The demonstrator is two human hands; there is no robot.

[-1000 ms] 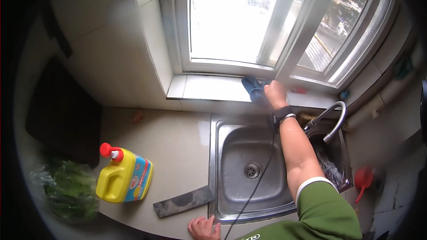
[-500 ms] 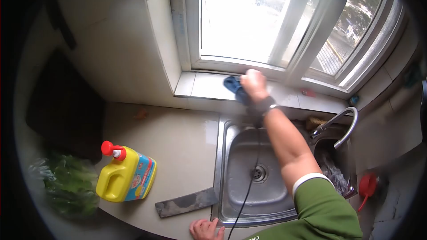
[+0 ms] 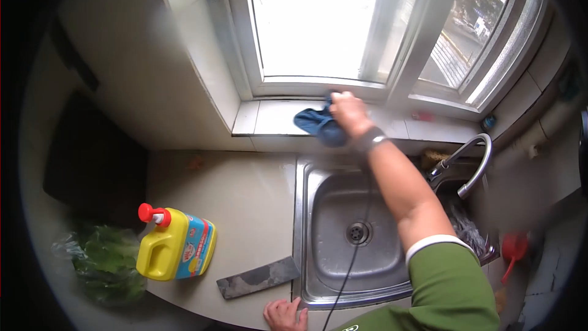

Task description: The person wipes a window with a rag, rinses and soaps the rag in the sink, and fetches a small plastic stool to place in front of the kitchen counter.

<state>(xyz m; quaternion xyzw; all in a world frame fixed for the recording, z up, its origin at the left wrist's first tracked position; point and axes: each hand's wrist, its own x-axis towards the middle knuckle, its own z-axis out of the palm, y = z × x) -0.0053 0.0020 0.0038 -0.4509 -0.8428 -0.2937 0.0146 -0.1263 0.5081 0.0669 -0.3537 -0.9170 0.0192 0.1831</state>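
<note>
Right hand (image 3: 351, 113) holds cloth (image 3: 315, 124) over sill edge (image 3: 269, 133).

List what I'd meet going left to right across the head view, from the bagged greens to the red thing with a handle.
Bagged greens → yellow jug → grey slab → blue cloth → right hand → faucet → red thing with a handle.

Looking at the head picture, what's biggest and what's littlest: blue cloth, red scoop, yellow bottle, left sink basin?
1. Left sink basin, partly covered
2. Yellow bottle
3. Blue cloth
4. Red scoop
</note>
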